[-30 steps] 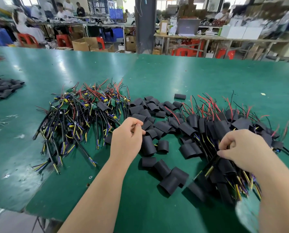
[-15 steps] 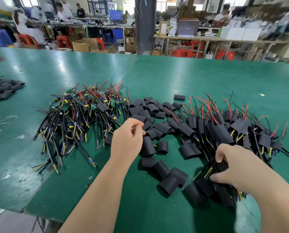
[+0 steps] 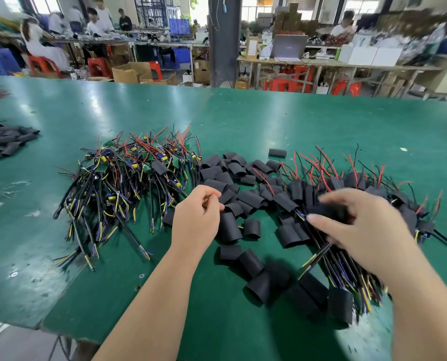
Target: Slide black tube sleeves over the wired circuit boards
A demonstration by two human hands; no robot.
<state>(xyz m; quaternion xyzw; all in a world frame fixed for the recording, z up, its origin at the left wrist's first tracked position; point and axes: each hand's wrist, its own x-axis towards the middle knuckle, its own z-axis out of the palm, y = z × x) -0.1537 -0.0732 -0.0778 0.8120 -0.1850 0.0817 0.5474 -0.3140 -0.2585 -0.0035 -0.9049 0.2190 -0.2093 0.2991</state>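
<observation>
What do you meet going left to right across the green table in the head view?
Small pile of black tube sleeves at the left edge → tangle of unsleeved wired green circuit boards → left hand → loose black tube sleeves mid-table → heap of black-sleeved boards with red wires. Right hand overlaps that heap, unranked.

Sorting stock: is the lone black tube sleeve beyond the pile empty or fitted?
Empty: the lone black tube sleeve lies flat, no wires leaving either end.
</observation>
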